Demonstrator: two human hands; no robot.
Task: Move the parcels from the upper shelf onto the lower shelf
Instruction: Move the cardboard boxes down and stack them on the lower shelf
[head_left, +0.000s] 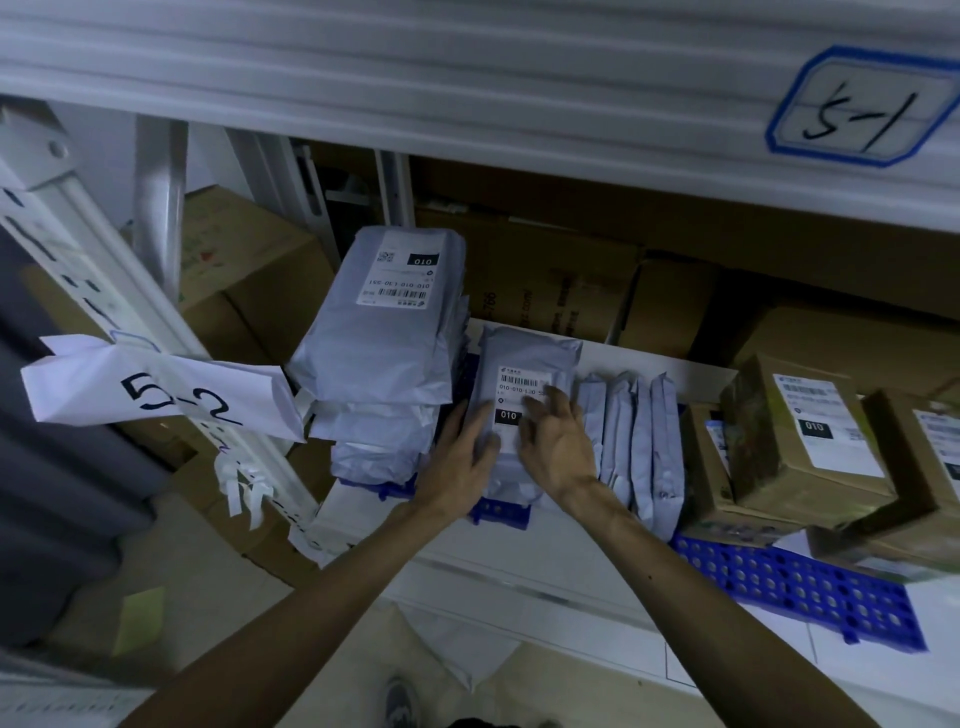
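A grey parcel (522, 410) is being set on the lower shelf (613, 577) — pressed flat under the open left hand (464, 464) and right hand (558, 441), just right of the grey stack (382, 332); release is judged next.

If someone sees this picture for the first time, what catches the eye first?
Both hands, left hand and right hand, rest on a grey parcel at the centre of the shelf. Left of it rises a tall stack of grey parcels; a handwritten label 5-1 sits top right.
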